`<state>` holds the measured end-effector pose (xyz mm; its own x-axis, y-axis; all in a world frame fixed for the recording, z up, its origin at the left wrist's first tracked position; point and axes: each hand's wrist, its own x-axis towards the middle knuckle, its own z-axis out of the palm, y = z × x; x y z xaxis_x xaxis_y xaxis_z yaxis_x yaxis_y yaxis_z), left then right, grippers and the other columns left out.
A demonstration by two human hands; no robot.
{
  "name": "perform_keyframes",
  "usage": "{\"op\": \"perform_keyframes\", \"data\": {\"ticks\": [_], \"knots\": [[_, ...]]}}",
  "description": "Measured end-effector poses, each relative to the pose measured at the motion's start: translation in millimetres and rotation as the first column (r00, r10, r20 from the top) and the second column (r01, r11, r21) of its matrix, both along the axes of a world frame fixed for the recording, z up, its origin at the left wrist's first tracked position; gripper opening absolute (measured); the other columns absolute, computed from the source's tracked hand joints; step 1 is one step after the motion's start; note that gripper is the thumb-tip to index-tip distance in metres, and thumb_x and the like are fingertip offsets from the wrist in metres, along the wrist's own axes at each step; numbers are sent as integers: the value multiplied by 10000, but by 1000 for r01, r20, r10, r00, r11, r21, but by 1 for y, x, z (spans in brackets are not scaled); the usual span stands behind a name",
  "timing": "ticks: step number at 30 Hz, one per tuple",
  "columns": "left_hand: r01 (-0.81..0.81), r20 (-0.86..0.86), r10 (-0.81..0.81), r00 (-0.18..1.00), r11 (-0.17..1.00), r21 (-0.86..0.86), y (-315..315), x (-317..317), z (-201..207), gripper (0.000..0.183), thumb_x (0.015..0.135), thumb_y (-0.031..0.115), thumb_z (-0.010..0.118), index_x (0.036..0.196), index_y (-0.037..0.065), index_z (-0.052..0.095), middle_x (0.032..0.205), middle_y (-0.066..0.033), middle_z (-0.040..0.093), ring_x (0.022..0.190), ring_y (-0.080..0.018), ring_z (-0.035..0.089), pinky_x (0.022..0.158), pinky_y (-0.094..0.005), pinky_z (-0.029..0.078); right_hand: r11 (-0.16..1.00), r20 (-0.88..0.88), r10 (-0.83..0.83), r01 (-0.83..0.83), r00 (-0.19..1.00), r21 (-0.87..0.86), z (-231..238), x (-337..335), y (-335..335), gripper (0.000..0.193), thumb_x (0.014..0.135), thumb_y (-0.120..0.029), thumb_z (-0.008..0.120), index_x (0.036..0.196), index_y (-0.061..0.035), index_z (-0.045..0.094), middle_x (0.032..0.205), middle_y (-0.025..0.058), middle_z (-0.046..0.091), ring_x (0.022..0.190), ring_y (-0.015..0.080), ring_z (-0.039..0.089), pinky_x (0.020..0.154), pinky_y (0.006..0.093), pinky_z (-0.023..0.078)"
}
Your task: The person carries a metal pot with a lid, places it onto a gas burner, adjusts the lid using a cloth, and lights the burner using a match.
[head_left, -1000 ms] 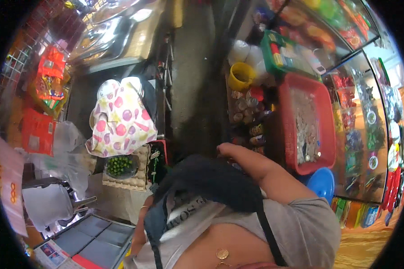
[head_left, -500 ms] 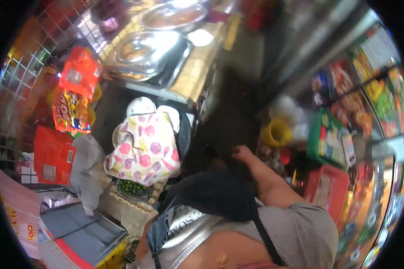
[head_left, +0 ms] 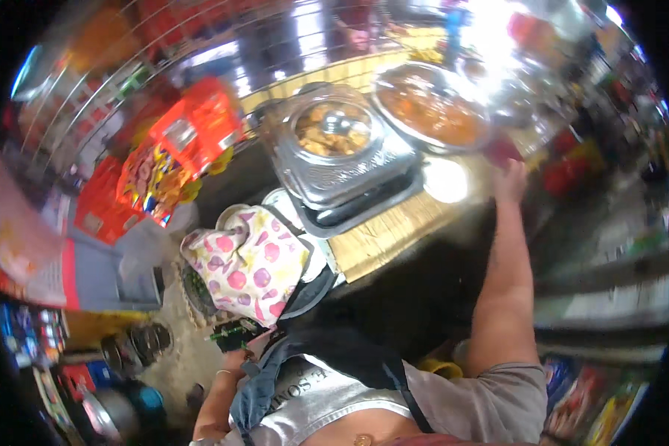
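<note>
My right arm stretches forward to the far right of the counter. There my right hand (head_left: 509,182) is at a dark red thing (head_left: 502,151), just right of an oval metal dish of reddish stew (head_left: 431,104); blur hides its grip. My left hand (head_left: 234,360), with a bracelet at the wrist, is low by my waist, next to a small dark thing with green edges (head_left: 236,334). Its fingers are too small to make out. Between the arms lies a white cloth with pink and purple fruit print (head_left: 249,260), draped over white dishes (head_left: 279,201).
A metal tray with a clear-windowed lid (head_left: 334,149) holds browned food. A white disc (head_left: 444,181) rests on the cardboard-covered counter (head_left: 386,230). Red snack packets (head_left: 201,123) hang by a wire grid at left. A yellow container (head_left: 440,368) sits low beside me.
My view has turned left toward the counter. My right arm, which was low on the right by the shelves, now reaches forward to the dark red thing. My left hand has come into view.
</note>
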<state>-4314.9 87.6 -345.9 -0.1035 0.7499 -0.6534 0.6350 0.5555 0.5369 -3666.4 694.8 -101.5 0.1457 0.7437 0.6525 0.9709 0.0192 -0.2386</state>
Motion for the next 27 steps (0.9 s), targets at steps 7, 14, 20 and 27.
{"op": "perform_keyframes", "data": {"ticks": [7,14,20,27], "knots": [[-90,-48,91,995,996,21,-60,45,44,336,755,236,629,1062,103,657,1080,-155,650,1017,-316,616,894,-381,474,952,-289,-94,1,953,-307,-61,107,120,413,780,-245,677,1116,-21,596,1109,230,601,953,409,588,877,447,456],[33,-230,-125,965,930,-366,-28,103,153,370,775,331,586,1045,91,666,1084,-152,652,1007,-325,621,883,-407,488,998,3,51,-51,999,39,-84,88,82,259,864,-242,559,882,-3,657,841,197,662,788,363,628,721,457,489],[-120,-221,70,973,968,-221,-94,103,75,348,854,364,533,1024,85,654,1044,-160,658,952,-343,630,816,-416,492,893,-144,-402,353,904,-278,-131,15,-32,208,804,-170,561,800,19,648,817,202,668,727,357,645,677,458,508],[-339,-156,310,938,914,-221,-138,82,53,394,826,366,599,1122,106,627,1063,-163,651,1003,-339,608,863,-416,474,537,-92,-41,-56,995,-841,-213,-123,-167,293,888,-252,514,985,-16,658,1059,229,634,928,343,632,768,421,500]]}}
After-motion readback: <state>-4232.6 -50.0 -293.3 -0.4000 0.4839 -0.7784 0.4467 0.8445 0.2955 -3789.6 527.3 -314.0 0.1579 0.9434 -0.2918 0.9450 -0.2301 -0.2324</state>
